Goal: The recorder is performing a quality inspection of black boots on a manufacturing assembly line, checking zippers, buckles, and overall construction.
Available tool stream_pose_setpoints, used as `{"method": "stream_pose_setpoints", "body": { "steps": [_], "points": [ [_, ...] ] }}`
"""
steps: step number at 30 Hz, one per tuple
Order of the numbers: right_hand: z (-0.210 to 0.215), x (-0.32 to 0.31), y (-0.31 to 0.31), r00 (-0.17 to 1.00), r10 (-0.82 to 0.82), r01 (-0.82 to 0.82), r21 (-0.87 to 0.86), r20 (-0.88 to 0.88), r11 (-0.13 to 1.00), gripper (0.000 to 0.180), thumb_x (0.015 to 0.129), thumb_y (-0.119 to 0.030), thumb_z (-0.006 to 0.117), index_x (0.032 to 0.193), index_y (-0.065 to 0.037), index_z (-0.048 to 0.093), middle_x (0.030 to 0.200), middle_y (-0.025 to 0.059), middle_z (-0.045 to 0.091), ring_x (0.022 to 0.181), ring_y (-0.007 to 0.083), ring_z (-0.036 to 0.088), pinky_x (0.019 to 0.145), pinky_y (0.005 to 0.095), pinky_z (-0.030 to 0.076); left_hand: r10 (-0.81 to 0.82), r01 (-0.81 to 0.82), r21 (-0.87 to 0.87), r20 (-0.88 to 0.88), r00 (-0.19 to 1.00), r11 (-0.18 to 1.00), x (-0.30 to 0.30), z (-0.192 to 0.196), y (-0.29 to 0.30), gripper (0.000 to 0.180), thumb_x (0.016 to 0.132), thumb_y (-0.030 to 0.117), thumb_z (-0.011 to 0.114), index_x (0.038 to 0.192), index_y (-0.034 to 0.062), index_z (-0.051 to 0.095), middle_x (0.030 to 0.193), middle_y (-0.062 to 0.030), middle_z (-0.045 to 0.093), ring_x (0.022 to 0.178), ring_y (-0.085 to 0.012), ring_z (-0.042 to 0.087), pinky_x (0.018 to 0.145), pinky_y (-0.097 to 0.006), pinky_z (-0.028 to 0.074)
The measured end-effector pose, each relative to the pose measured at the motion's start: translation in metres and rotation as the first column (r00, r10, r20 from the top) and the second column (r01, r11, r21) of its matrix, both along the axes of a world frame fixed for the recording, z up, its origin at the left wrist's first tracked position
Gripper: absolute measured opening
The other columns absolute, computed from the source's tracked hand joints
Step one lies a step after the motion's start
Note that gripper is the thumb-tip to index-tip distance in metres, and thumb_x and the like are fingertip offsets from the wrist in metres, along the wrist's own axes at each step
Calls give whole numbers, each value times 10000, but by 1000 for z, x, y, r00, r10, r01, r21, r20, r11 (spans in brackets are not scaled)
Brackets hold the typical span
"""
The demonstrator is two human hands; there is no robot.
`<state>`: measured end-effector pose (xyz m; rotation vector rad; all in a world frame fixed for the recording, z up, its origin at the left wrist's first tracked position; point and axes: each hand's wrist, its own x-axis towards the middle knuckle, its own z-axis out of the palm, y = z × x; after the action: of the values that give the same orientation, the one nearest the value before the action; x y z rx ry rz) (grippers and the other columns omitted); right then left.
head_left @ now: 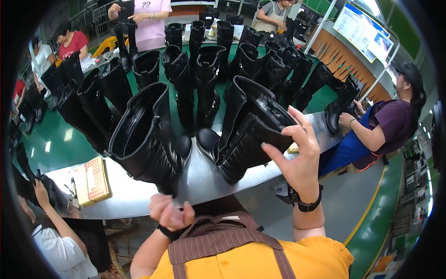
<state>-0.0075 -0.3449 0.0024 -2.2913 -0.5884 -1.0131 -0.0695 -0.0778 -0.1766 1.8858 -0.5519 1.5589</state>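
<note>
There the right hand [297,153] gripped the tall black boot [251,135] by its soft shaft. The left hand [169,214] was closed, empty. It looked floppy, fairly heavy.

The tall boot [253,135] under the right hand [297,156] is glossy black, and the boot [148,135] beside it is black too, with a quilted pattern on the lower part. The tabletop [204,179] is grey metal at its edge and green in the middle. On both wrists there is a black band [309,204]. The person's shirt [260,262] is yellow-orange, and the apron [218,237] is brown with thin light stripes. A flat box [95,179] shows a pattern of small red dots on pale yellow.
</note>
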Motion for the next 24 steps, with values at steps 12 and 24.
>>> {"method": "stream_pose_setpoints", "body": {
  "steps": [12, 24],
  "points": [
    [-53, 7, -31, 872, 487, -412, 608, 49, 678, 945, 717, -1, 817, 1470, -89, 253, 1444, 191, 441, 1211, 267, 555, 969, 322, 478, -665, 53, -675, -706, 243, 736, 74, -67, -88, 302, 769, 44, 811, 972, 1, 592, 853, -75, 677, 670, -95, 616, 625, -257, 516],
    [-214, 14, -19, 577, 458, -58, 525, -677, 849, 430, 719, -46, 820, 1118, -5, 666, 1071, 82, 693, 1002, 198, 655, 901, 324, 509, -561, 115, -771, -549, -619, 627, 111, -24, -58, 314, 1011, 305, 566, 862, 54, 683, 660, 35, 566, 569, -43, 471, 519, -210, 371]
  ]
}}
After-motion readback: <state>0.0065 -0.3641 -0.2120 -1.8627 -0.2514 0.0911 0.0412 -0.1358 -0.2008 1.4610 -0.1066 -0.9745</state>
